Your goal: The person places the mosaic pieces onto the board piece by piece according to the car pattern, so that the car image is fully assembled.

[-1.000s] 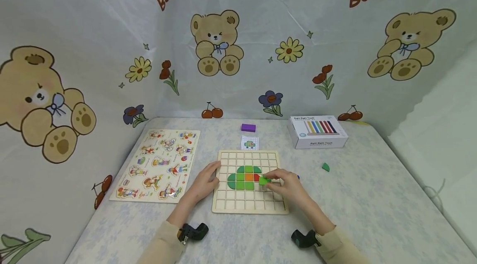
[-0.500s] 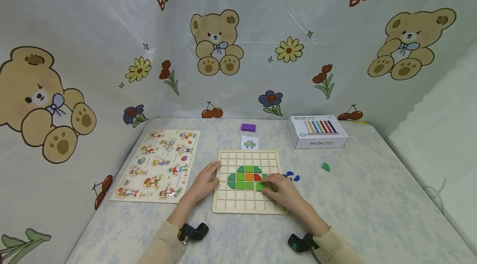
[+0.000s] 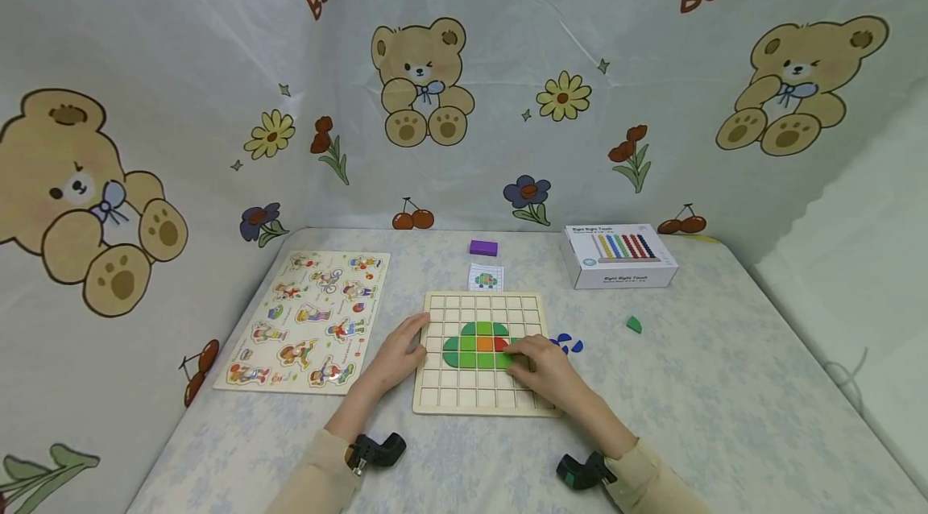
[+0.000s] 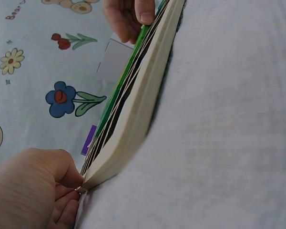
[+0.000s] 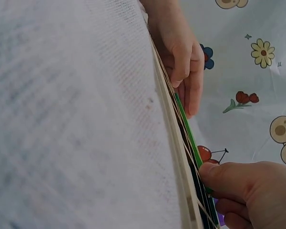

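Observation:
A square wooden grid board (image 3: 442, 397) lies on the table with green, orange and red tiles set in its middle cells. My left hand (image 3: 396, 354) rests against the board's left edge, thumb and fingers touching the rim. Over the right side of the pattern, my right hand (image 3: 545, 369) pinches a green square tile (image 3: 503, 362) at the lower row, under the red tile (image 3: 500, 345). The right wrist view shows the thumb (image 5: 219, 174) down on a green tile's edge. The fingers partly cover the pattern's right end.
Several blue pieces (image 3: 577, 346) lie just right of the board, and a green quarter-round piece (image 3: 634, 325) farther right. Behind the board are a pattern card (image 3: 486, 278) and a purple block (image 3: 483, 248). A white box (image 3: 619, 258) stands back right; a picture puzzle board (image 3: 304, 321) lies left.
My right hand has brought the green square tile down and left into the lower row, where the gap beside its neighbour has closed. The left hand stays at the board's edge.

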Demonstrator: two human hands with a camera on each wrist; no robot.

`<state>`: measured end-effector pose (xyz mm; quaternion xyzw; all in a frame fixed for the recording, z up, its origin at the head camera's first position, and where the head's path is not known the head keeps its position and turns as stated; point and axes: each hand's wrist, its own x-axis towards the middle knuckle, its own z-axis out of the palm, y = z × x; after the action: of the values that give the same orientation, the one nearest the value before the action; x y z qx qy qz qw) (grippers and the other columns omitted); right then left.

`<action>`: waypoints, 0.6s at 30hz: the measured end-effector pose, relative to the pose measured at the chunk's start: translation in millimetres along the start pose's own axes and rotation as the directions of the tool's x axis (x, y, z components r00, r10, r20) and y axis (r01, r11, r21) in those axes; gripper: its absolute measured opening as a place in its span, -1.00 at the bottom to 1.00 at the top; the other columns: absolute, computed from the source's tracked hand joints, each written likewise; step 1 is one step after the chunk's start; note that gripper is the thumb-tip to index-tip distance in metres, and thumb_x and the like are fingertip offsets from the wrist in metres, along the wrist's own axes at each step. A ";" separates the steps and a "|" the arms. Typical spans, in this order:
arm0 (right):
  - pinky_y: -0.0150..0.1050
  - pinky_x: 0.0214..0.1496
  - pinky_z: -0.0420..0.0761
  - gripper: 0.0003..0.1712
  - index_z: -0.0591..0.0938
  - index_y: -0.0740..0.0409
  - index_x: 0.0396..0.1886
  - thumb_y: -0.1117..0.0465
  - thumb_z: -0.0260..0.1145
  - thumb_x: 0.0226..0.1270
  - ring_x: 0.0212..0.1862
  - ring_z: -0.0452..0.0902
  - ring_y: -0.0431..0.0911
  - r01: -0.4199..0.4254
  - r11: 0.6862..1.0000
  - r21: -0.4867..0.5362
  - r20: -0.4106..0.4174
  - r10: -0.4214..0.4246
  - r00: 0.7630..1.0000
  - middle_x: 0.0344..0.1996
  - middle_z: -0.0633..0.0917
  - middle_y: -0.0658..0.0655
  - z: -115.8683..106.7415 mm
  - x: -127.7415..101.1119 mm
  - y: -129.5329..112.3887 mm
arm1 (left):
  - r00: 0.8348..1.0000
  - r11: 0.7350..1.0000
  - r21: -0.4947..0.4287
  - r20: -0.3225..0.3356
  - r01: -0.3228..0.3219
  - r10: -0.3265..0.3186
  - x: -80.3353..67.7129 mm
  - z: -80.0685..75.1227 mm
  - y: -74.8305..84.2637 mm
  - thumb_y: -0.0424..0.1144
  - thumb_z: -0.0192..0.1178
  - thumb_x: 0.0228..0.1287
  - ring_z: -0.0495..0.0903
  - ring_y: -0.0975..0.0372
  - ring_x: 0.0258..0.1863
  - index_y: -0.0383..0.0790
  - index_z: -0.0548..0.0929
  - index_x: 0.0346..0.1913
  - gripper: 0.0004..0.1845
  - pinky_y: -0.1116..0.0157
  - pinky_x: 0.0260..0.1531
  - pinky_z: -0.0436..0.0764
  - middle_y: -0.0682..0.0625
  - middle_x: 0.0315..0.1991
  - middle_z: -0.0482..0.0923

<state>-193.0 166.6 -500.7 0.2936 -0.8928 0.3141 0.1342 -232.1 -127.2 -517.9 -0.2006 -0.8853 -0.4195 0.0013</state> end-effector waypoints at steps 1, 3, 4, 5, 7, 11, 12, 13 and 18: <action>-0.19 -0.11 0.58 -0.69 0.70 0.15 -0.15 0.28 0.48 0.04 -0.15 0.56 -0.10 0.003 1.000 -0.001 -0.002 -0.003 1.000 -0.24 0.68 0.02 -0.2 0.0 -0.1 | 1.000 1.000 0.003 -0.002 -0.003 0.003 0.0 0.2 0.0 -0.46 0.05 0.18 0.15 -0.02 0.36 -0.40 0.26 0.37 -0.37 0.06 0.31 0.17 -0.22 0.35 0.22; -0.18 -0.12 0.58 -0.69 0.70 0.16 -0.15 0.29 0.48 0.04 -0.15 0.56 -0.10 0.010 1.000 -0.003 -0.004 -0.010 1.000 -0.25 0.69 0.02 -0.2 -0.1 0.1 | 1.000 1.000 0.008 -0.003 -0.006 0.006 0.0 0.2 -0.3 -0.46 0.05 0.18 0.16 -0.01 0.35 -0.40 0.26 0.37 -0.37 0.07 0.31 0.17 -0.22 0.34 0.22; -0.18 -0.12 0.58 -0.69 0.71 0.16 -0.15 0.29 0.48 0.03 -0.15 0.56 -0.10 0.012 1.000 -0.004 -0.005 -0.012 1.000 -0.25 0.69 0.02 -0.4 -0.2 -0.1 | 1.000 1.000 0.008 -0.003 -0.007 0.007 0.0 0.1 -0.2 -0.46 0.05 0.18 0.16 -0.01 0.35 -0.40 0.26 0.37 -0.37 0.07 0.31 0.17 -0.22 0.34 0.22; -0.19 -0.12 0.58 -0.69 0.70 0.16 -0.15 0.29 0.48 0.03 -0.16 0.56 -0.11 0.015 1.000 -0.006 -0.006 -0.015 1.000 -0.26 0.69 0.02 -0.4 -0.3 -0.1 | 1.000 1.000 0.008 -0.004 -0.008 0.008 -0.1 0.1 -0.3 -0.46 0.05 0.18 0.16 -0.01 0.35 -0.40 0.26 0.37 -0.37 0.07 0.30 0.17 -0.22 0.34 0.23; -0.20 -0.13 0.59 -0.68 0.70 0.17 -0.16 0.30 0.48 0.02 -0.16 0.56 -0.11 0.024 1.000 -0.007 -0.010 -0.024 1.000 -0.26 0.69 0.02 -0.2 -0.5 -0.1 | 1.000 1.000 0.007 -0.005 -0.011 0.011 -0.3 0.1 -0.5 -0.45 0.05 0.18 0.16 -0.01 0.35 -0.40 0.26 0.37 -0.37 0.07 0.30 0.17 -0.22 0.34 0.23; -0.19 -0.15 0.59 -0.68 0.71 0.17 -0.17 0.32 0.49 0.00 -0.17 0.56 -0.11 0.043 0.999 -0.012 -0.024 -0.044 0.999 -0.28 0.69 0.02 0.3 -0.5 0.8 | 1.000 1.000 -0.001 -0.010 -0.017 0.017 -0.7 0.0 -0.5 -0.45 0.04 0.18 0.16 -0.02 0.35 -0.40 0.27 0.37 -0.37 0.06 0.30 0.17 -0.23 0.34 0.23; -0.19 -0.15 0.59 -0.68 0.71 0.17 -0.17 0.33 0.49 -0.01 -0.17 0.56 -0.11 0.045 0.999 -0.011 -0.025 -0.045 0.999 -0.27 0.69 0.03 0.0 -0.5 0.6 | 1.000 1.000 -0.001 -0.009 -0.017 0.017 -0.6 0.1 -0.8 -0.45 0.04 0.18 0.16 -0.02 0.35 -0.40 0.27 0.37 -0.37 0.06 0.30 0.18 -0.22 0.34 0.23; -0.19 -0.15 0.59 -0.68 0.71 0.17 -0.17 0.33 0.49 0.00 -0.17 0.57 -0.10 0.046 0.999 -0.010 -0.024 -0.046 0.999 -0.27 0.69 0.03 -0.2 -0.5 0.5 | 1.000 1.000 -0.003 -0.009 -0.018 0.018 -0.5 0.1 -1.1 -0.46 0.04 0.18 0.16 -0.03 0.35 -0.40 0.26 0.37 -0.37 0.05 0.30 0.18 -0.22 0.34 0.23; -0.20 -0.13 0.59 -0.69 0.71 0.16 -0.15 0.31 0.47 0.03 -0.15 0.57 -0.11 0.037 0.999 -0.003 -0.004 -0.037 0.999 -0.26 0.70 0.02 -0.7 -0.3 -0.8 | 1.000 1.000 -0.001 -0.008 -0.014 0.014 -0.2 -0.1 -1.4 -0.45 0.04 0.20 0.15 -0.02 0.36 -0.38 0.26 0.37 -0.38 0.05 0.29 0.18 -0.21 0.35 0.22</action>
<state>-192.3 166.7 -499.9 0.3093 -0.8873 0.3110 0.1422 -232.4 -128.2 -518.9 -0.2053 -0.8836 -0.4207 0.0077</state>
